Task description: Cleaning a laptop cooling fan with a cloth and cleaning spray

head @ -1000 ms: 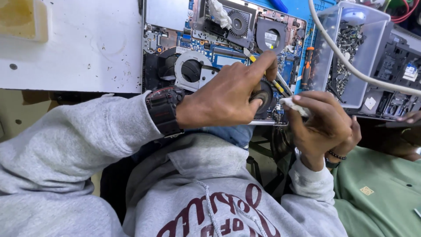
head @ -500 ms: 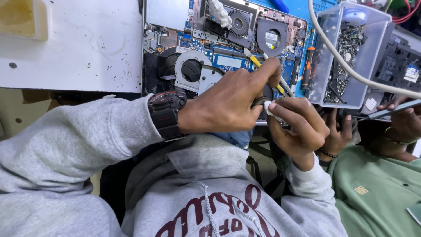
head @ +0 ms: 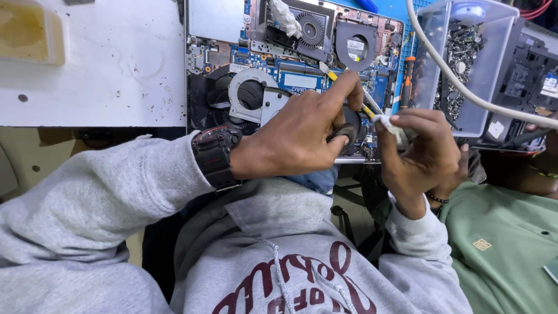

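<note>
Resting on a white table (head: 87, 75), an opened laptop (head: 290, 81) lies with board and cooling fans exposed for access. Left hand (head: 296, 136), fingers clamped on a small round black fan part (head: 344, 132), steadies it at the chassis's near edge. Right hand (head: 424, 154), fingers pinched together on a white cloth scrap (head: 388, 123), holds it just beside the part. Farther right, a clear screw bin (head: 459, 64) stands within reach.

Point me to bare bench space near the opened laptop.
Free: the white benchtop left of the opened laptop, below the yellowish tray. Crowded: the laptop's right side, with both hands, the clear screw bin and white cable.
</note>
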